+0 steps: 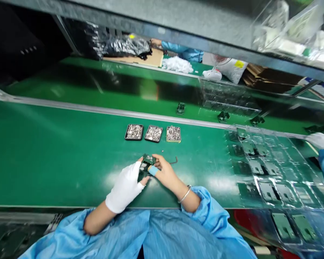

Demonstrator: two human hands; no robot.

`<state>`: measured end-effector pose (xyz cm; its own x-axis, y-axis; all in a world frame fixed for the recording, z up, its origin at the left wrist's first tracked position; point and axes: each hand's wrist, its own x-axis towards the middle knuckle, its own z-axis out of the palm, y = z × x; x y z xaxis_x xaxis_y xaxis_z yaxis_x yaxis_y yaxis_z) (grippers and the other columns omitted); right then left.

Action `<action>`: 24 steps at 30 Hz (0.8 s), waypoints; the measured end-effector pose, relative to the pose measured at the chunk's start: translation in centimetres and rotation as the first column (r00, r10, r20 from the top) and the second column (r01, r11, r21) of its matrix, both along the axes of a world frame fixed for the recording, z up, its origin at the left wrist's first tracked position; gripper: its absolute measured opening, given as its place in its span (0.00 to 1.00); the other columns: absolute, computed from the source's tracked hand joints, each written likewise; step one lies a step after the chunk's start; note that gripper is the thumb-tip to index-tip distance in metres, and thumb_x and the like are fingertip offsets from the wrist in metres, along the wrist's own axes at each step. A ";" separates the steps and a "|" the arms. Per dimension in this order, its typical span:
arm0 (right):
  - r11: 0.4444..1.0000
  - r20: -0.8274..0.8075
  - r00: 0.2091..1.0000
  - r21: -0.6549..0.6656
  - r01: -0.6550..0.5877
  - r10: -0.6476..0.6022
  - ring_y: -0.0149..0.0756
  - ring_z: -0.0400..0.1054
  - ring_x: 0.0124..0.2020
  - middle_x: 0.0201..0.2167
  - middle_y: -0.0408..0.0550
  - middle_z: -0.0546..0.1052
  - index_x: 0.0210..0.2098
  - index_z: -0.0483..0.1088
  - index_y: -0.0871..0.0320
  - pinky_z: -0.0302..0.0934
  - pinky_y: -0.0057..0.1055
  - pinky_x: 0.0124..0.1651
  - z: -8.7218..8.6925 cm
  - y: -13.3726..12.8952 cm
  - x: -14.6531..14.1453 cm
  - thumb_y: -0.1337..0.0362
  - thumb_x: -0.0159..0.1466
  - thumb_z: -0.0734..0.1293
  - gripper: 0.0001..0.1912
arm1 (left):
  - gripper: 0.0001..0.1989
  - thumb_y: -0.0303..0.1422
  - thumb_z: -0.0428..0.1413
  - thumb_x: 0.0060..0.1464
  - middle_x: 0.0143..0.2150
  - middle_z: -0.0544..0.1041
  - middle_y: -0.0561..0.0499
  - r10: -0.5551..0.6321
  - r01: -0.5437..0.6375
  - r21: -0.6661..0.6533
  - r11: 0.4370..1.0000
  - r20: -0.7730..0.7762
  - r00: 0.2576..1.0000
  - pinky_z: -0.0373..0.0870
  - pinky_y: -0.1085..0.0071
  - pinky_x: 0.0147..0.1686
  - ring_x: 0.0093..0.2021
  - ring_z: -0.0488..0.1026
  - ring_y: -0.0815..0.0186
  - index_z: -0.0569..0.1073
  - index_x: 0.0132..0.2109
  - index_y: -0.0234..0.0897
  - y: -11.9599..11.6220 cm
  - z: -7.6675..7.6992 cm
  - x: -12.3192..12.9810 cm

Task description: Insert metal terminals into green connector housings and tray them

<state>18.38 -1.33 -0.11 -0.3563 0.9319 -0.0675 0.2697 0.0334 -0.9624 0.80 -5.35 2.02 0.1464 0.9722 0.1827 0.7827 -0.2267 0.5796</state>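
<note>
My left hand [125,187], in a white glove with bare fingertips, is closed around a small green circuit board assembly [144,166] above the bench. From the other side my right hand [164,172], bare with a light blue wrap on the thumb, grips the same board. Parts of the board are hidden by the fingers. A dark L-shaped hex key [175,160] lies right of my right hand. Beyond the hands sit three small trays of shiny metal parts: a left tray [134,132], a middle tray [153,133] and a right tray [173,133]. One tiny part [162,151] lies loose nearby.
A clear plastic tray [283,169] with green plates stands at the right, overhanging the front edge. Behind a metal rail [110,112], several board assemblies rest on a green strip. A co-worker's gloved hand [320,140] reaches in at far right. A grey shelf [151,21] crosses overhead.
</note>
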 end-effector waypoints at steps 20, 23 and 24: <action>0.947 0.227 0.973 0.299 -0.119 0.051 0.41 0.71 0.49 0.58 0.53 0.69 0.62 0.59 0.53 0.67 0.41 0.56 0.4 -0.7 1.4 0.73 0.58 0.62 0.33 | 0.35 0.38 0.62 0.45 0.53 0.73 0.30 0.418 -0.446 -0.198 0.873 -0.170 0.892 0.69 0.59 0.50 0.54 0.72 0.45 0.64 0.59 0.28 34.7 2.3 -9.0; 0.939 0.248 0.966 0.310 -0.148 0.071 0.41 0.72 0.47 0.55 0.52 0.71 0.61 0.62 0.52 0.69 0.38 0.53 0.4 -1.0 1.4 0.74 0.57 0.62 0.32 | 0.39 0.39 0.62 0.45 0.57 0.70 0.30 0.414 -0.428 -0.180 0.886 -0.110 0.903 0.68 0.60 0.53 0.57 0.70 0.48 0.61 0.61 0.27 33.8 3.6 -10.9; 0.937 0.265 0.960 0.304 -0.173 0.091 0.41 0.73 0.46 0.53 0.51 0.73 0.59 0.64 0.53 0.69 0.38 0.52 0.5 -1.1 1.4 0.73 0.58 0.62 0.30 | 0.37 0.39 0.60 0.46 0.58 0.71 0.33 0.399 -0.407 -0.166 0.898 -0.082 0.913 0.68 0.62 0.54 0.57 0.71 0.51 0.61 0.61 0.27 32.7 4.2 -12.0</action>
<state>19.77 -2.40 0.39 -0.4880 0.8635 0.1275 0.4651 0.3809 -0.7991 -11.16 27.39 6.27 -0.2605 0.9655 0.0062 0.8115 0.2154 0.5431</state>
